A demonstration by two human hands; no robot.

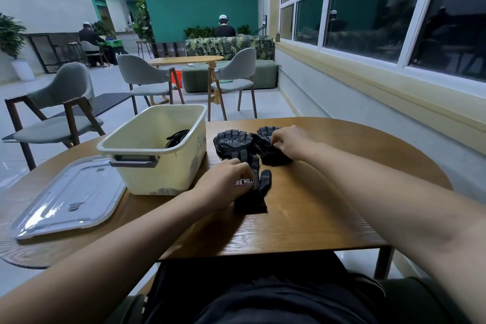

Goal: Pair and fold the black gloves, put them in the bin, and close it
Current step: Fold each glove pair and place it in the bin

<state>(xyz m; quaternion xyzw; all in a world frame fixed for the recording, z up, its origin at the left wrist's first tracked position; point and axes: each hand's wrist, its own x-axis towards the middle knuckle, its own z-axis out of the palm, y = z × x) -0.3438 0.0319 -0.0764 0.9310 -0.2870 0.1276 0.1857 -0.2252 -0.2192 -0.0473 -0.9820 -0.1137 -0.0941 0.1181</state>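
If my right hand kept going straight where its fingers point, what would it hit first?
Probably the dotted black gloves left of the crumpled glove that the right hand pinches; the cream bin lies beyond.

A rounded brown wooden counter (pixel 315 221) stood beside a white-framed window (pixel 326 5). Left of it was a grey upholstered chair with dark wooden arms (pixel 61 97). Farther off, two similar grey chairs (pixel 143 75) flanked an oval light-wood table (pixel 184 60) before a leaf-patterned green sofa (pixel 228 46).

Both bare arms (pixel 136 237) reach forward and inward, the left hand (pixel 226 181) palm-down with fingers curled onto a black glove (pixel 260 188), the right hand (pixel 288 143) just ahead of it, fingers bent, pinching a second black glove (pixel 274 157).
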